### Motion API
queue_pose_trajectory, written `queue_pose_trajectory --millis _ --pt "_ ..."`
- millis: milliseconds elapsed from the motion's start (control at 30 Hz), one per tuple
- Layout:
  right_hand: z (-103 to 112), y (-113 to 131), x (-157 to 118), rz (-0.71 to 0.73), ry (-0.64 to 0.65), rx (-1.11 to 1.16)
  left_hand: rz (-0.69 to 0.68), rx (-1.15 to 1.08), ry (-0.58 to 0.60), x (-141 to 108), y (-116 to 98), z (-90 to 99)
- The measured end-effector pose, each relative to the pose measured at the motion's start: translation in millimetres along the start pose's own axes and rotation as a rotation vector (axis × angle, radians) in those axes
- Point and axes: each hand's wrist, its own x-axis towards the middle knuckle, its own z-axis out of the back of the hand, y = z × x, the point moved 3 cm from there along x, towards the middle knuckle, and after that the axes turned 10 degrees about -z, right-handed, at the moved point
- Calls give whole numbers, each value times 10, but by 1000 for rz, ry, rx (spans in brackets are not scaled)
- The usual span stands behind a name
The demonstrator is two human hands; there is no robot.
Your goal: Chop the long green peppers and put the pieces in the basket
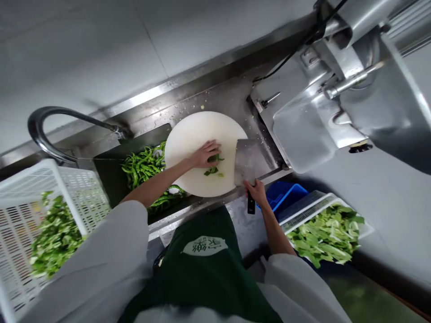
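Your left hand, fingers loosely spread, covers likely soft, slippery green vegetable pieces while your right hand closes around the black handle, the broad, probably heavy steel cleaver's surest hold.

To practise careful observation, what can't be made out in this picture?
Head view:
- Cut greens: partly hidden by the left hand.
- Green peppers: partly hidden by the cutting board.
- Metal machine: cut off, top and right edges.
- Left white crate: cut off, left edge.
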Motion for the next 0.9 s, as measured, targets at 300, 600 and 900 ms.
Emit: queue_pose_trajectory --millis 300,600,900 --pt "-801 42 -363 -7 130 -134 502 156 -330 -460 -896 -581" --pt "-1666 278 -678 133 349 -243 765 70 -638 -977 -1083 -374" --pt "-3916 877 -2363 639 974 -469 1176 680 -1087 -3955 -2312 934"
